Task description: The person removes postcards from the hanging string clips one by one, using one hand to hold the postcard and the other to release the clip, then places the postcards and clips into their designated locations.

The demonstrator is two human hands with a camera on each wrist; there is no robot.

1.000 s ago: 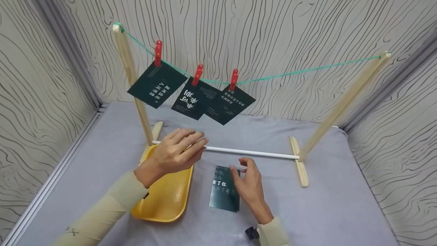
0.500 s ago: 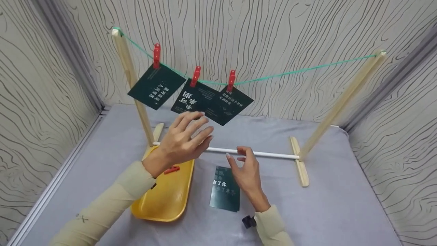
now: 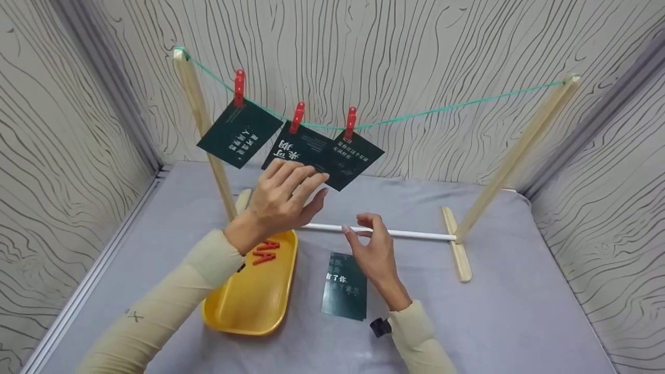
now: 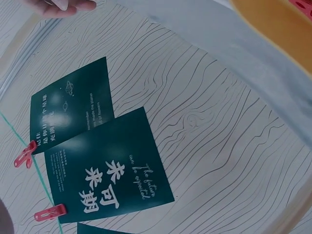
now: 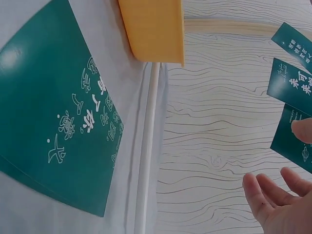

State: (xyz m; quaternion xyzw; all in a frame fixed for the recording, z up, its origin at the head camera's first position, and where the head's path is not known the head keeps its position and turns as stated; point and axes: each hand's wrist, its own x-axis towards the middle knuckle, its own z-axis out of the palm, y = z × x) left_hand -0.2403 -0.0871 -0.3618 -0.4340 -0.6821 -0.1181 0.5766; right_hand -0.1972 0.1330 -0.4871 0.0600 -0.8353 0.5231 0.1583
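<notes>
Three dark green cards hang by single red pegs from the left half of a sagging green line, the middle and right ones overlapping. My left hand, fingers loosely bent and nothing seen in it, appears before the middle card, clear of it in the left wrist view. My right hand, nearer and to the right, stands with thumb and fingers wide apart around nothing. A brush of my knuckles could swing the overlapping pair or, I judge, pull a card from its lone peg; a tug on the slack line might slide the pegs together. At near left, a yellow tray holds at least two spare pegs at its far end, the rest masked by my wrist. Loose cards lie stacked on the cloth-covered counter, right of the tray.
</notes>
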